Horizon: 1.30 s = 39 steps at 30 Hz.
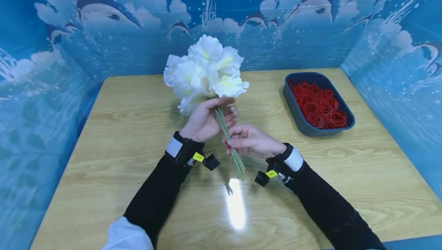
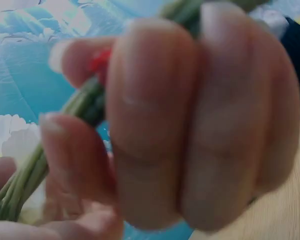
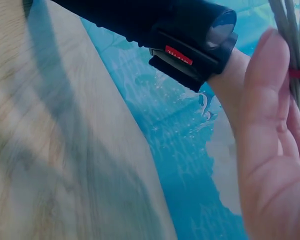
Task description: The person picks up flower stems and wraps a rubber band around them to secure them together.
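Observation:
A bunch of white artificial flowers (image 1: 207, 71) with thin green stems (image 1: 238, 163) slants over the table, blossoms away from me. Just below the blossoms, my left hand (image 1: 208, 119) holds the stems between thumb and fingers. Farther down, my right hand (image 1: 255, 142) pinches the stems with thumb and fingertips. A red rubber band (image 2: 101, 62) sits at the stems by the right fingers in the left wrist view. In the right wrist view the red band (image 3: 296, 73) crosses the stems beside the thumb; how many turns it makes is hidden.
To the right stands a dark blue tray (image 1: 301, 121) with a heap of red rubber bands (image 1: 317, 106). The wooden table (image 1: 114, 135) is bordered by a blue dolphin-print backdrop (image 1: 138, 46) at the back and sides. Each wrist wears a strapped camera.

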{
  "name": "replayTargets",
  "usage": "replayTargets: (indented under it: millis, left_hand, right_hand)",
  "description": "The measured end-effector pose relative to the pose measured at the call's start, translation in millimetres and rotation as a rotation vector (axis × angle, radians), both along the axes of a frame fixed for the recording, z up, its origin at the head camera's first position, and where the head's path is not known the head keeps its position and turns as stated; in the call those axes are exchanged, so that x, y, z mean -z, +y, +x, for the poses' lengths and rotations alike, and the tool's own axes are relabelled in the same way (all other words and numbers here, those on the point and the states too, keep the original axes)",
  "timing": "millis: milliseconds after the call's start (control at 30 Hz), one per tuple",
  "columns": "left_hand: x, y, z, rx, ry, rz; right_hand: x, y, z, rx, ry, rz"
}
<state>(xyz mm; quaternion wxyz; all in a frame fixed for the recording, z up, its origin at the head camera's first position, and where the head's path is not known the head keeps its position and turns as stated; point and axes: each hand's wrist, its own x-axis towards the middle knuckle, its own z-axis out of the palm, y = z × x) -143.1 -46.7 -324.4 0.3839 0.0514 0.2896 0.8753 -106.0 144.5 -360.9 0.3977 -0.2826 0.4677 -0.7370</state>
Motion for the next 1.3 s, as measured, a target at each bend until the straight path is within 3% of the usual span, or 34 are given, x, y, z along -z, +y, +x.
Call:
replayTargets:
  millis: [200,433,533,833,933,1100,1200,1300]
  left_hand:
    - [6.5,-6.9,6.0,0.012,0.205,-0.205]
    - [20.7,-36.9,12.7,-0.028,0.4,-0.391]
    - [21.7,-55.5,14.5,-0.108,0.424,-0.482]
    - [5.9,-105.0,13.6,-0.445,0.416,-0.567]
    - [3.1,-112.9,13.3,-0.531,0.495,-0.714]
    - [14.1,-120.4,10.8,-0.653,0.749,-1.135]
    - [24.3,-122.3,11.3,-0.687,0.923,-1.336]
    - [32.0,-121.1,12.4,-0.694,1.047,-1.449]
  right_hand:
    - [-8.3,2.4,5.2,0.143,0.064,0.111]
    - [-19.0,0.8,11.6,0.351,0.163,0.336]
    - [-16.8,-1.4,12.1,0.407,0.178,0.387]
    - [6.9,-5.4,8.1,0.47,0.133,0.505]
    - [13.0,-7.2,6.9,0.496,0.106,0.539]
    - [21.9,-11.0,4.7,0.516,0.109,0.593]
    - [25.1,-14.1,4.8,0.513,0.126,0.627]
    - [26.4,-18.0,5.7,0.511,0.133,0.639]
